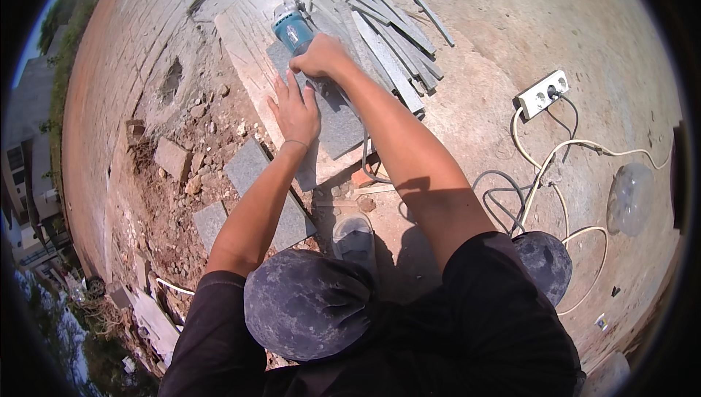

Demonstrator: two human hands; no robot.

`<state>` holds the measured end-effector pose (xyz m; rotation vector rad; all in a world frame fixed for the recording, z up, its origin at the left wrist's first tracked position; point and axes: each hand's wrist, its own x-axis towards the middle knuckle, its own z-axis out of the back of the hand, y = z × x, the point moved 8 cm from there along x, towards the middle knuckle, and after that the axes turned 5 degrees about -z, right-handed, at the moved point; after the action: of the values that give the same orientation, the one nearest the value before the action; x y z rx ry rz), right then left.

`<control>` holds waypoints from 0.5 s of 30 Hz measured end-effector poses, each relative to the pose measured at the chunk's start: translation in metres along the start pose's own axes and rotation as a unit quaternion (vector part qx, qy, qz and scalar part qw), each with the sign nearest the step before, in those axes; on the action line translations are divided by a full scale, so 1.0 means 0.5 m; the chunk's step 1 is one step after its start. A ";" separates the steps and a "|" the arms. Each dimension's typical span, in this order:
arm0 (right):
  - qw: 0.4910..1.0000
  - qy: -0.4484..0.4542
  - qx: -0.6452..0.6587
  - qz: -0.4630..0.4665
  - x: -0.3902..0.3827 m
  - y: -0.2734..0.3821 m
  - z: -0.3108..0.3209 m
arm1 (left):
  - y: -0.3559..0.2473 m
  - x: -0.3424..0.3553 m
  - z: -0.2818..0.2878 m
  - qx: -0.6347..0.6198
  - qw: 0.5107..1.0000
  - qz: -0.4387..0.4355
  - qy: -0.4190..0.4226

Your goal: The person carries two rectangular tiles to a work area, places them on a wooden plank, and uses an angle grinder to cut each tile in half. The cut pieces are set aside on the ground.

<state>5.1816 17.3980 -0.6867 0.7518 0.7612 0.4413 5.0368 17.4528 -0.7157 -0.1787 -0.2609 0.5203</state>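
My right hand (321, 56) is wrapped round the body of a teal angle grinder (293, 32), whose head points away from me. Dust blurs the area just beyond the grinder's head, and its disc does not show clearly. Under the tool lies a grey stone slab (339, 123) on a pale, scored board (244, 47). Close to the grinder's back end, my left hand (296, 109) lies flat on the slab with its fingers stretched out. A dark cord (365, 156) hangs down by the slab's near right corner.
Several narrow cut stone strips (394, 32) are piled right of the slab. A white power strip (542, 95) with a plug in it sits on the right, its pale cable (537, 171) looping over the ground. Stone pieces (252, 167) and rubble (197, 116) lie left. My shoe (355, 240) is near the board.
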 end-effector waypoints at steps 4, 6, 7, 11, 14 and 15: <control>1.000 -0.001 -0.013 0.007 -0.003 -0.003 0.000 | -0.002 0.002 -0.001 0.001 1.000 0.001 0.001; 1.000 -0.002 -0.011 0.002 -0.005 -0.006 0.000 | -0.002 0.003 -0.001 0.005 1.000 -0.001 0.000; 1.000 0.001 -0.007 0.001 -0.007 -0.006 0.000 | -0.002 0.003 -0.001 0.006 1.000 -0.001 -0.001; 1.000 0.003 0.002 -0.004 -0.023 -0.005 -0.001 | 0.004 0.000 0.002 0.009 1.000 -0.006 -0.014; 1.000 -0.001 0.003 -0.004 -0.026 -0.009 -0.001 | 0.002 -0.001 0.002 0.008 1.000 -0.006 -0.013; 1.000 -0.003 0.004 -0.003 -0.026 -0.012 -0.001 | -0.001 0.000 0.002 0.007 1.000 -0.006 -0.013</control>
<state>5.1734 17.3863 -0.6855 0.7579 0.7603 0.4307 5.0366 17.4526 -0.7147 -0.1575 -0.2837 0.5135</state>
